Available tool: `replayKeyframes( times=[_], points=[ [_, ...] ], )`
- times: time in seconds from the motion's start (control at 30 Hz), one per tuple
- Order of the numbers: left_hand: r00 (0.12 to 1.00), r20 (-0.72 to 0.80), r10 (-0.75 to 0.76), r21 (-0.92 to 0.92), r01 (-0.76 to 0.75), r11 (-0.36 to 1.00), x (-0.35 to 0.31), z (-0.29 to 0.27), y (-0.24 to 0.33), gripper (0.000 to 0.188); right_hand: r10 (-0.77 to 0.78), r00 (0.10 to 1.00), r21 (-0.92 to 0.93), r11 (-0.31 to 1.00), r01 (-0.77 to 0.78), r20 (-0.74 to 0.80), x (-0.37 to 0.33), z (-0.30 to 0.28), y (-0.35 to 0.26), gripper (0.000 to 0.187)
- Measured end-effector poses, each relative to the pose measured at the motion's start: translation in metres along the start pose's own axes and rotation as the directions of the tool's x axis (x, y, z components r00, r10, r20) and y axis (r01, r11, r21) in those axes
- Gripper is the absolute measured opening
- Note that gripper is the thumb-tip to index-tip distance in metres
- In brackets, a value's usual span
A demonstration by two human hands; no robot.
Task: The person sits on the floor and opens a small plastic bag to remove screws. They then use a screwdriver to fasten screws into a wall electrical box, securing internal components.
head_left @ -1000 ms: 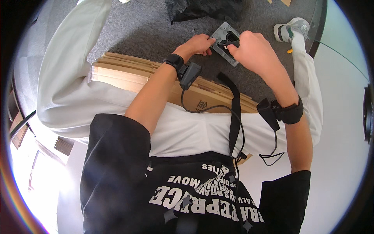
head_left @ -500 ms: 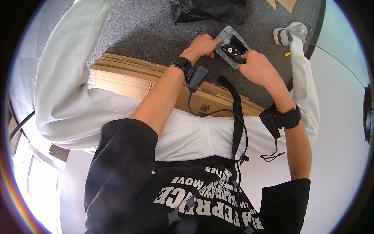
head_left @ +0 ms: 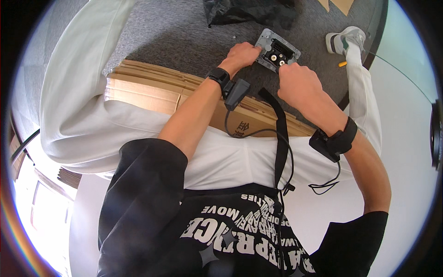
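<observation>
A grey rectangular housing (head_left: 265, 36) with a black inner part and several round metal pieces sits above the carpet beyond the cardboard. My left hand (head_left: 242, 55) grips its left edge, fingers closed. Against its near right side, my right hand (head_left: 300, 83) is closed into a fist. A dark tip shows by the right fingers, touching or overlapping the housing's near edge; whatever that hand holds is mostly hidden inside it.
Flattened cardboard boxes (head_left: 147, 94) lie stacked between my legs and the housing. A black plastic bag (head_left: 249, 11) is on the carpet beyond. A small yellow object (head_left: 342, 64) lies beside my right shoe (head_left: 346, 40). A glass panel (head_left: 406, 51) stands at the right.
My right hand has moved slightly left and nearer to me, its wrist turned and its elbow farther out. More of the metal pieces shows. The left hand keeps its grip.
</observation>
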State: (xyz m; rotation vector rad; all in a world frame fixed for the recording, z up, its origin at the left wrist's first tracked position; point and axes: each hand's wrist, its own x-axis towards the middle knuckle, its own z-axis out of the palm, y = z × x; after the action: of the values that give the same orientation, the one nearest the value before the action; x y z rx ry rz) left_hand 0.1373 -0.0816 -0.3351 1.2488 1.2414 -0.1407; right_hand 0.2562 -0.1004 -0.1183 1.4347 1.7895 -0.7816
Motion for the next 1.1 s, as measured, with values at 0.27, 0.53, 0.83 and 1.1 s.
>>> replayKeyframes(
  times=[0.27,0.53,0.83,1.1],
  points=[
    [0.995,-0.086,0.049,0.046,-0.045,0.998,0.001,0.007,-0.005,0.062,-0.161,0.963,-0.439,0.897,0.051,-0.218,-0.012,0.024,-0.012,0.009],
    [0.997,0.070,0.023,0.081,-0.029,0.996,0.011,-0.004,0.000,0.063,-0.240,0.927,-0.457,0.885,0.087,-0.289,0.000,0.022,-0.009,0.020],
    [0.993,0.121,0.012,-0.017,-0.010,1.000,0.004,-0.008,-0.004,0.061,0.154,0.748,0.363,0.923,0.123,-0.645,-0.025,0.028,0.004,0.037],
    [0.994,0.113,0.009,-0.016,-0.007,1.000,0.004,-0.010,-0.004,0.061,0.117,0.735,0.218,0.975,0.044,-0.668,-0.026,0.033,0.001,0.025]
  ],
)
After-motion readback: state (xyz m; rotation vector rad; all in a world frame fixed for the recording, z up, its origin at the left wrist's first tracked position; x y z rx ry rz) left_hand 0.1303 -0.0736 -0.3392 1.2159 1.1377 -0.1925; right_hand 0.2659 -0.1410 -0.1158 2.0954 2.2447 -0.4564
